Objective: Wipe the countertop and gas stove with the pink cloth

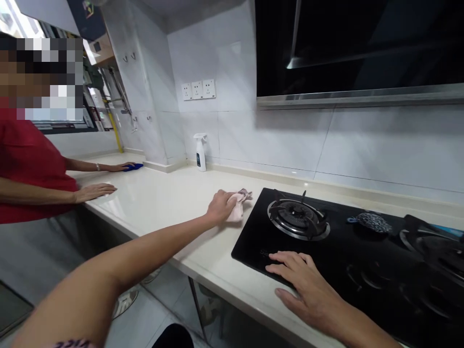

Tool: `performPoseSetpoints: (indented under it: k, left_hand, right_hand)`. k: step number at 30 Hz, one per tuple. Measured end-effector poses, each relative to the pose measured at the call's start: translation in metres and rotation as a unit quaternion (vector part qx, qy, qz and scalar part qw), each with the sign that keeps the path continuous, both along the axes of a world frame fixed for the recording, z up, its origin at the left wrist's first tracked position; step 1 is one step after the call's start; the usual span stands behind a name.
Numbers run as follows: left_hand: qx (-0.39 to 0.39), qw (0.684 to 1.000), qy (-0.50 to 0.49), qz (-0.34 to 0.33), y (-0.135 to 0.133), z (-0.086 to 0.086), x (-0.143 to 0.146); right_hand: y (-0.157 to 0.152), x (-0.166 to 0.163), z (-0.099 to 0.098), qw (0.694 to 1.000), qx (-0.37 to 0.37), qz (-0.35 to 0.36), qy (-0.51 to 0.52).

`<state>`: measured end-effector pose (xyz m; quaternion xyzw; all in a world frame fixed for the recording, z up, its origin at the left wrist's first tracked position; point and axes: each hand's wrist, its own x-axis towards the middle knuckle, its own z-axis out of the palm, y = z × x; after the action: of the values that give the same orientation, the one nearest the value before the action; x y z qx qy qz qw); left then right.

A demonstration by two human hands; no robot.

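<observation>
My left hand (pixel 219 208) is closed on a pale pink cloth (pixel 237 207), which lies bunched against the cream countertop (pixel 174 193) just left of the stove. Part of the cloth sticks out beyond the fingers. With fingers spread, my right hand (pixel 299 285) rests at the front edge of the black gas stove (pixel 250 241) and holds nothing. The near burner (pixel 297 217) sits behind that hand. Farther right on the stove's glass lies a patterned dark scrubbing pad (pixel 372 222) with a blue loop.
A white spray bottle (pixel 200 153) stands by the wall. At the left, a person in a red shirt (pixel 32 159) leans over the counter, one hand on a blue cloth (pixel 133 167), the other flat near the edge. A black range hood (pixel 355 53) hangs above the stove.
</observation>
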<state>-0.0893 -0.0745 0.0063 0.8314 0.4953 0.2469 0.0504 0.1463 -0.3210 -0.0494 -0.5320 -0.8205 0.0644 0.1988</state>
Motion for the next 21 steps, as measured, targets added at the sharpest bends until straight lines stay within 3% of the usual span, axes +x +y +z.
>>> performPoseSetpoints:
  k: [4,8,12,15,21]
  left_hand:
    - [-0.008,0.996,0.083,-0.008,0.032,0.004,0.090]
    - [-0.030,0.988,0.143,-0.040,0.055,-0.004,0.143]
    - [-0.011,0.987,0.147,-0.064,0.068,-0.012,0.155]
    - [-0.038,0.983,0.159,-0.088,0.070,-0.018,0.151]
    - [-0.064,0.976,0.183,-0.096,0.048,-0.026,0.128]
  right_hand:
    - [0.003,0.002,0.003,0.999,-0.031,0.009,0.006]
    - [0.004,0.000,0.011,0.997,-0.081,0.007,-0.003]
    - [0.004,-0.002,0.014,0.996,-0.089,0.003,-0.011]
    - [0.005,0.003,0.008,0.998,-0.052,0.017,0.009]
    - [0.013,0.018,-0.002,0.994,0.040,-0.014,0.103]
